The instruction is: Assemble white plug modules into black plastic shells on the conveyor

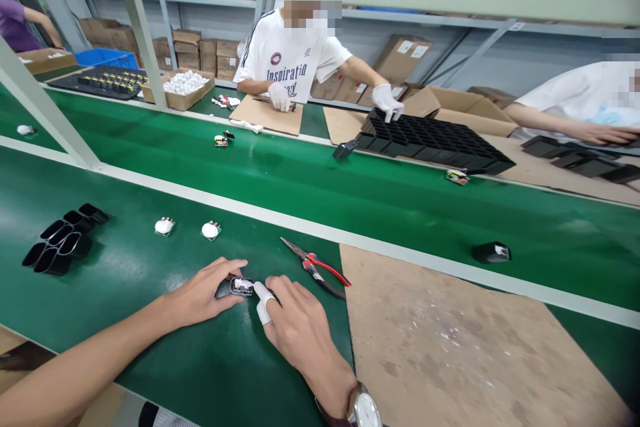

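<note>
My left hand [205,295] and my right hand [295,323] meet on the green mat [150,347] around a small black casing with a circuit part [241,287] in it. The left fingers curl over its left side. My right forefinger, in a white finger cot, presses on its right end. Both hands are closed on it. A watch sits on my right wrist.
Red-handled pliers [320,268] lie just right of my hands, beside a brown board [450,347]. Two white round parts [164,226] [211,230] and several empty black casings [63,240] lie to the left. Across the belt, gloved people work at a black tray [440,143].
</note>
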`<act>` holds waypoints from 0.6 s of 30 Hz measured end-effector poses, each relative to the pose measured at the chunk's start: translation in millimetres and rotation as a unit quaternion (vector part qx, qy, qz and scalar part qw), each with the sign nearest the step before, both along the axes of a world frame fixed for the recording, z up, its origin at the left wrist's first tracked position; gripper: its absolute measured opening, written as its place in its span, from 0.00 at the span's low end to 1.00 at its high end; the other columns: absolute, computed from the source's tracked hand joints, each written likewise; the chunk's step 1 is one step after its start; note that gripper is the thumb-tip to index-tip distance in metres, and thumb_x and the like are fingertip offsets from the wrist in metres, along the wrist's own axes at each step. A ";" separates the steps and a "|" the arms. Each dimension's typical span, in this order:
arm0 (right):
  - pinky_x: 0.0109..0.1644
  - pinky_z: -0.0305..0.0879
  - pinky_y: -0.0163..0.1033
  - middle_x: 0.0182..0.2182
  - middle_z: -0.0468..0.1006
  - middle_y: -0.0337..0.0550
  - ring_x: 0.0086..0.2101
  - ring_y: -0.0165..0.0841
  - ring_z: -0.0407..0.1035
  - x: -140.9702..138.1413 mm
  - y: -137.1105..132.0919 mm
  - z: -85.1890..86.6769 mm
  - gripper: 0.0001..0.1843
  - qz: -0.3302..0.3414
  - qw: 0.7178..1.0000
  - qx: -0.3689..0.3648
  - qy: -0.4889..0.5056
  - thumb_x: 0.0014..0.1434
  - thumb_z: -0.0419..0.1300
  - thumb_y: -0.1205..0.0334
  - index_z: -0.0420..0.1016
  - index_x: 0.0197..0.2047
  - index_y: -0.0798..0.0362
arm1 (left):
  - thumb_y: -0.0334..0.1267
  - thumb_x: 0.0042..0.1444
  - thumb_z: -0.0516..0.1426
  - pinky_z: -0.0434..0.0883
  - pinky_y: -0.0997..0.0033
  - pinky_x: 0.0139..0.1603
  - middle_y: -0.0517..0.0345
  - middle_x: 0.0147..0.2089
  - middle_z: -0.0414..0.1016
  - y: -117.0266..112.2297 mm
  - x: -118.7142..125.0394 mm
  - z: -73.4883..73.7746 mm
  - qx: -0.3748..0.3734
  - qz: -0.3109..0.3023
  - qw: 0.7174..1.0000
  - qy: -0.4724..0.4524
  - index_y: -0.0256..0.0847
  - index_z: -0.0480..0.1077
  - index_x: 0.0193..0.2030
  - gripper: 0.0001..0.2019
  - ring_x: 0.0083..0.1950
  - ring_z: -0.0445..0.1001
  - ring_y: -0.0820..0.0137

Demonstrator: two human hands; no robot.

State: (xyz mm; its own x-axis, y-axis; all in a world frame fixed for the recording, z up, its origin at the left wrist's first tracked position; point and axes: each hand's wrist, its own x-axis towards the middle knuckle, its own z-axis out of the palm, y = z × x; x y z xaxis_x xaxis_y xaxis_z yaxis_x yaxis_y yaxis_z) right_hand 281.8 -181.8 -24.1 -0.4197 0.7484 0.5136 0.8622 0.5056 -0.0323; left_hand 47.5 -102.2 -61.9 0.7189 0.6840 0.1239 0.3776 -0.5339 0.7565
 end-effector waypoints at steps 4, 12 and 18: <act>0.34 0.57 0.44 0.36 0.73 0.46 0.34 0.37 0.64 4.2 -1.3 4.0 0.14 0.003 1.000 0.001 -0.003 0.55 0.54 0.80 0.67 0.29 0.50 | 0.36 0.67 0.62 0.77 0.58 0.60 0.55 0.56 0.76 -0.8 1.1 1.5 -0.001 -0.001 1.000 0.000 0.54 0.56 0.74 0.32 0.57 0.78 0.62; 0.34 0.57 0.43 0.36 0.73 0.46 0.34 0.37 0.65 3.4 1.7 2.3 0.14 0.003 1.000 -0.007 0.008 0.56 0.53 0.80 0.68 0.30 0.50 | 0.35 0.67 0.63 0.77 0.58 0.60 0.54 0.57 0.77 -0.7 0.7 1.4 0.004 -0.002 1.000 -0.001 0.54 0.57 0.74 0.32 0.58 0.77 0.61; 0.35 0.60 0.43 0.38 0.74 0.47 0.35 0.37 0.66 1.3 0.2 2.7 0.13 0.009 0.999 -0.012 0.029 0.58 0.54 0.79 0.69 0.31 0.51 | 0.36 0.67 0.63 0.77 0.58 0.60 0.54 0.57 0.77 -0.7 0.7 -0.2 0.000 -0.002 1.000 -0.001 0.53 0.57 0.74 0.32 0.58 0.78 0.61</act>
